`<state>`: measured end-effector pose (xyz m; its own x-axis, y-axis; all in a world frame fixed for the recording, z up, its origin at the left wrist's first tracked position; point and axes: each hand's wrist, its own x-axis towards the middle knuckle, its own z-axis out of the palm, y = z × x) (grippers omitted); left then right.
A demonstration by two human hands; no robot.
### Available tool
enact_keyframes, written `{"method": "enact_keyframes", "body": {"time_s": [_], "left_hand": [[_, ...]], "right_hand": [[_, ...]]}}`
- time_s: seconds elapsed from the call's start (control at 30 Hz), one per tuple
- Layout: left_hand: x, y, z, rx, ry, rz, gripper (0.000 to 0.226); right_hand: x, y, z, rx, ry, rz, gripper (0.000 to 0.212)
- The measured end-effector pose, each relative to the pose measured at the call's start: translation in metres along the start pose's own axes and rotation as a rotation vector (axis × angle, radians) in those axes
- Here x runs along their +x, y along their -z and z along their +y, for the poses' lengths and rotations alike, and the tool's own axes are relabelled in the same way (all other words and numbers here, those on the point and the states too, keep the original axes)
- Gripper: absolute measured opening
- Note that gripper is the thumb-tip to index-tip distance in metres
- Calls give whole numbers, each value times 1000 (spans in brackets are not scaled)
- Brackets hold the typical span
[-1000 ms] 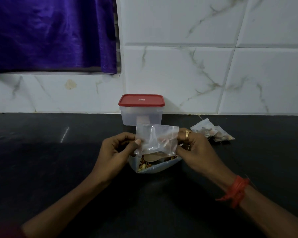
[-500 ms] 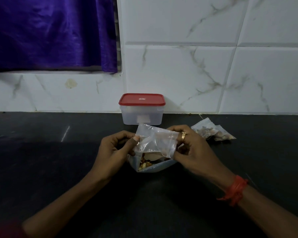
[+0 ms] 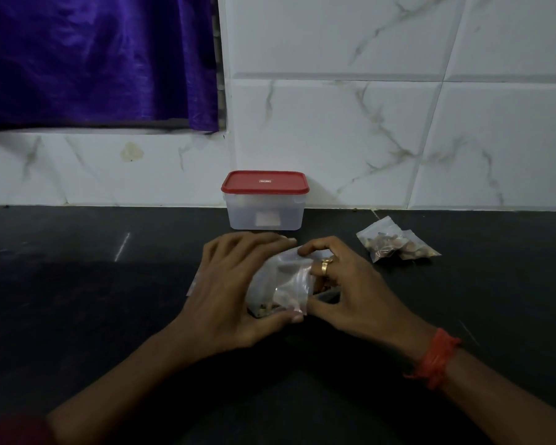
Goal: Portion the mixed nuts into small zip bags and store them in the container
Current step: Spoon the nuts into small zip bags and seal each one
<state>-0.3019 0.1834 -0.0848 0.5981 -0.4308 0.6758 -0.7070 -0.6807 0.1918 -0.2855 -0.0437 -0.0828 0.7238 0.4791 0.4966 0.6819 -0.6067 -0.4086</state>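
Zip bag (image 3: 281, 282), long axis roughly upright

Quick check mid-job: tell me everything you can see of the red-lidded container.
The container is a rounded-corner rectangular tub of translucent whitish plastic, its red lid seated on, with a small label at centre. A pale rectangular patch shows on the front wall; contents unclear. It stands upright on the dark counter by the tiled wall. The left hand and right hand, in front, do not touch it.
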Motion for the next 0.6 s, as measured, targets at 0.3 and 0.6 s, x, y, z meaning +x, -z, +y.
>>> {"method": "enact_keyframes", "body": {"time_s": [0.3, 0.6], "left_hand": [[-2, 1, -2, 39, -59, -69, 77], [-6, 3, -14, 67, -36, -46, 73]], "right_hand": [[-1, -6, -2, 73, 52, 25, 17], [2, -3, -1, 150, 52, 11, 29]]}}
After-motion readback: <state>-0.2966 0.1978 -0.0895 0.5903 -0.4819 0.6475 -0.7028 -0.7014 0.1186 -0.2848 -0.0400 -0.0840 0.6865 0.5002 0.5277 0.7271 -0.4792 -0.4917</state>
